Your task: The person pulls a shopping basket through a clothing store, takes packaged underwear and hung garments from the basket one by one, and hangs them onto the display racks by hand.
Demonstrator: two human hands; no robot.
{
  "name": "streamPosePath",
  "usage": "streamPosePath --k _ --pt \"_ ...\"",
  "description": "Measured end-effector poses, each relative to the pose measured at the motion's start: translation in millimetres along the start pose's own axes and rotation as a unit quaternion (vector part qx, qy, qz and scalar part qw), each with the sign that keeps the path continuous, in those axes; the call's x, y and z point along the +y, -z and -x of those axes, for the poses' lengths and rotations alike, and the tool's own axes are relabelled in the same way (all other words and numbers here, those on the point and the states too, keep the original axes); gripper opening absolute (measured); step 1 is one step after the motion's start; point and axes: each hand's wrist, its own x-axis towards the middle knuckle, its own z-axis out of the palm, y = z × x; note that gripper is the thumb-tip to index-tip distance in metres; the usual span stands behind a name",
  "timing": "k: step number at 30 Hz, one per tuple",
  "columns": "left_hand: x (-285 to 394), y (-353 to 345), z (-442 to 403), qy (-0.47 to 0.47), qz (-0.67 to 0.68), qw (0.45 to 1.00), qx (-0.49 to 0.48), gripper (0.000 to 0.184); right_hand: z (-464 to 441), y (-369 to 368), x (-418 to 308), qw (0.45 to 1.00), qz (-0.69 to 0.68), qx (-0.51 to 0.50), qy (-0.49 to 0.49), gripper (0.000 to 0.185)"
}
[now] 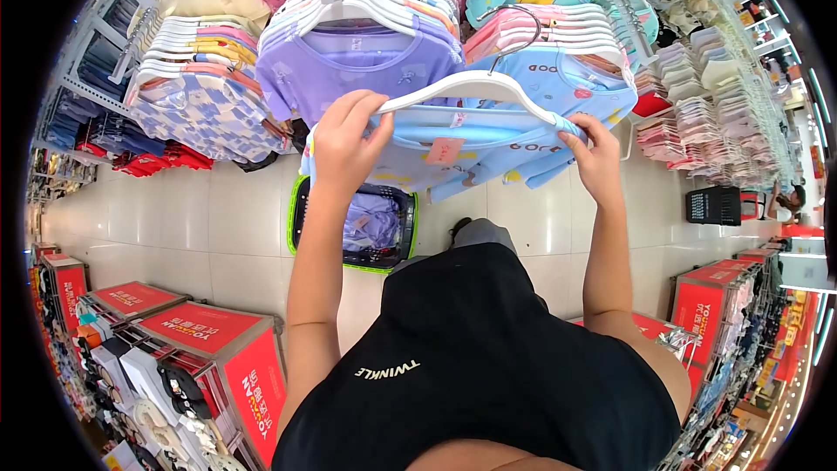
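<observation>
A light blue printed shirt [392,153] hangs on a white hanger [484,83] in front of me, its metal hook pointing up. My left hand [346,139] is closed round the shoulder and hanger end at the left. At the other shoulder, my right hand [595,153] pinches the fabric and the hanger tip. A pink tag [445,152] shows at the shirt's neckline. Just behind it, purple shirts [357,61] and another light blue shirt [567,74] hang on the racks.
On the floor sits a dark basket with a green rim [414,227], holding purple clothing [370,222]. Patterned shirts [187,113] hang at the left. Red display boxes [205,327] stand lower left. A black basket [713,207] lies farther right, near another person [789,201].
</observation>
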Motion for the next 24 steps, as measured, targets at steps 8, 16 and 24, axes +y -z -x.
streamPosePath --k 8,16,24 --pt "34.8 -51.3 -11.0 0.012 -0.013 1.000 -0.014 0.018 -15.6 38.3 56.4 0.998 -0.055 -0.027 -0.022 0.021" --pt "89.0 -155.0 -27.3 0.015 -0.064 0.997 -0.026 0.016 -44.3 113.9 165.7 0.985 -0.139 -0.094 -0.049 0.021" --pt "118.9 -260.4 -24.0 0.056 -0.031 0.996 -0.066 0.016 -53.4 176.7 251.3 0.976 -0.166 -0.094 -0.103 0.023"
